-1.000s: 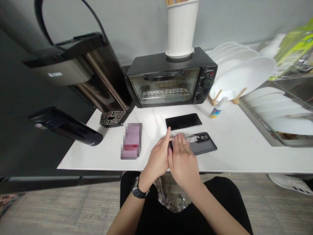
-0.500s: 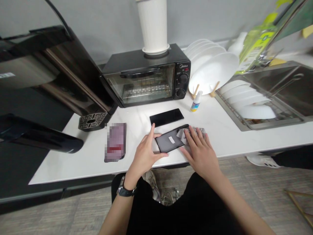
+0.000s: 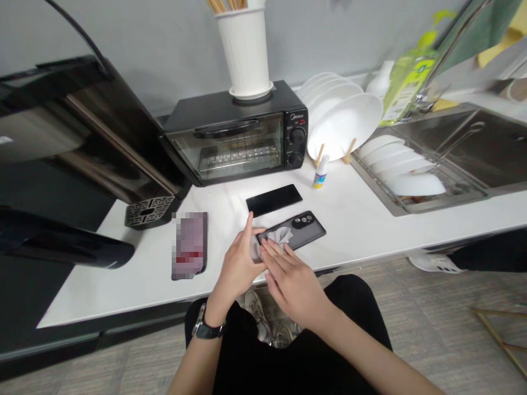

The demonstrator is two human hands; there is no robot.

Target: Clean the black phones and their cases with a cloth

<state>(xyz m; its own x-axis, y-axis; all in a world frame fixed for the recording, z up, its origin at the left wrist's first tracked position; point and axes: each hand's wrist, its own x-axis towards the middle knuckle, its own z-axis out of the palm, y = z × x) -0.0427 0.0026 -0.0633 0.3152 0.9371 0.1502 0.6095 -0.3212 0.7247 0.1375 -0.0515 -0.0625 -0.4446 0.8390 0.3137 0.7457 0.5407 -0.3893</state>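
Note:
A dark grey phone (image 3: pixel 310 233) lies back up on the white counter, its camera lenses at the right end. My left hand (image 3: pixel 239 258) grips its left end between thumb and fingers, the index finger pointing up. With fingers pressed together, my right hand (image 3: pixel 290 280) holds a crumpled grey cloth (image 3: pixel 280 236) flat against the phone's back, close to my left hand. A black phone-sized slab (image 3: pixel 274 200) with a glossy face lies just behind. Farther back stands a small white spray bottle (image 3: pixel 320 173) with a blue and yellow label.
A blurred-out purple item (image 3: pixel 190 244) lies at left beside a black drinks machine (image 3: pixel 152 211). At the back is a toaster oven (image 3: pixel 239 148) carrying a white pot (image 3: pixel 245 52). Plates (image 3: pixel 346 126) stand racked beside the sink (image 3: pixel 465 148). Another person's shoe (image 3: pixel 432 262) shows at right.
My right hand has slid the cloth leftward along the phone, uncovering the camera lenses and covering the white label. My left hand keeps its grip. The view has shifted slightly.

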